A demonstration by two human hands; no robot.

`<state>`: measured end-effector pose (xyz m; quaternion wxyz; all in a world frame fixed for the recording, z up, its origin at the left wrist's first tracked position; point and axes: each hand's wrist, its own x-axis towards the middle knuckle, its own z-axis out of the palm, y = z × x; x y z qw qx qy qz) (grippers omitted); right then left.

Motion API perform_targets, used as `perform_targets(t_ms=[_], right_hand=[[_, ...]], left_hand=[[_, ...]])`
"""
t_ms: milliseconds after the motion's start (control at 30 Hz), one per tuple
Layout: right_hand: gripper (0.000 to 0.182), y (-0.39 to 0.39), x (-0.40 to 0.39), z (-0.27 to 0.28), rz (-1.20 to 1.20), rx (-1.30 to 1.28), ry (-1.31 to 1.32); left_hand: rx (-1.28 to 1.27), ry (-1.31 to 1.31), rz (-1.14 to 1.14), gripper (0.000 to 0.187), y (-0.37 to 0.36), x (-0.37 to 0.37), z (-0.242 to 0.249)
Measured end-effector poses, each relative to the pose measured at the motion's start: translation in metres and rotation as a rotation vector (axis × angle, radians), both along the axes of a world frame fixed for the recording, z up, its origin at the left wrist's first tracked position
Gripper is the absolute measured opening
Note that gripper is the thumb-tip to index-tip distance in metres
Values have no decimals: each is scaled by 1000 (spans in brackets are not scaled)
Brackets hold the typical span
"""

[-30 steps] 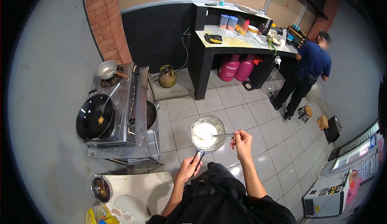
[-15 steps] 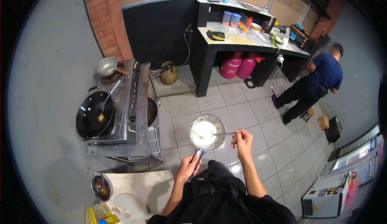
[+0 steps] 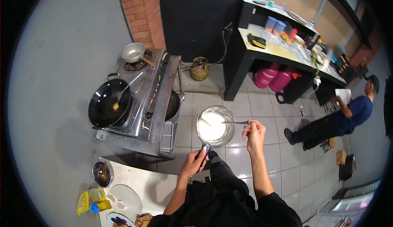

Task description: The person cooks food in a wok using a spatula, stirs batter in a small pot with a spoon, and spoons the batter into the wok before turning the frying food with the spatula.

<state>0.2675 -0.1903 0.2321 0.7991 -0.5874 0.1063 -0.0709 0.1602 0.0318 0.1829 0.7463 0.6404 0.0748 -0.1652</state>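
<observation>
My left hand is wrapped round the black handle of a saucepan, holding it up over the floor in front of me. A thick white mixture lies in the pan, with smears up the inner wall. My right hand pinches the end of a metal spoon that reaches in over the right rim. The spoon's head is sunk in the mixture.
On the left, a steel stove carries a black wok with a spatula and a small pot. Below it a white table holds a bowl and plates. A person stands at right.
The view has swung left, showing more of the table and its plates. The spoon has shifted within the mixture, my grips unchanged. The person at right has turned, and a white sheet now shows.
</observation>
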Motion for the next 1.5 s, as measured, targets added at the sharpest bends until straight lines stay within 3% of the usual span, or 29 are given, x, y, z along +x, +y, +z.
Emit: perform_targets(t_ms=[333, 633, 833, 1033, 1333, 1500], right_hand=[[19, 17, 176, 24, 310, -41, -140], [28, 90, 236, 14, 819, -73, -176], [28, 161, 209, 7, 1152, -119, -285], [21, 223, 141, 17, 1560, -265, -568], [13, 296, 33, 25, 1775, -301, -885], [14, 334, -18, 28, 1984, -184, -845]], left_hand=[[-11, -56, 369, 47, -21, 110, 17], [33, -17, 789, 46, -32, 93, 7], [37, 58, 1036, 46, -26, 50, 11], [4, 76, 1292, 48, -28, -19, 17], [-46, 38, 1510, 48, -5, -117, 13], [-26, 67, 1662, 47, 0, -143, 22]])
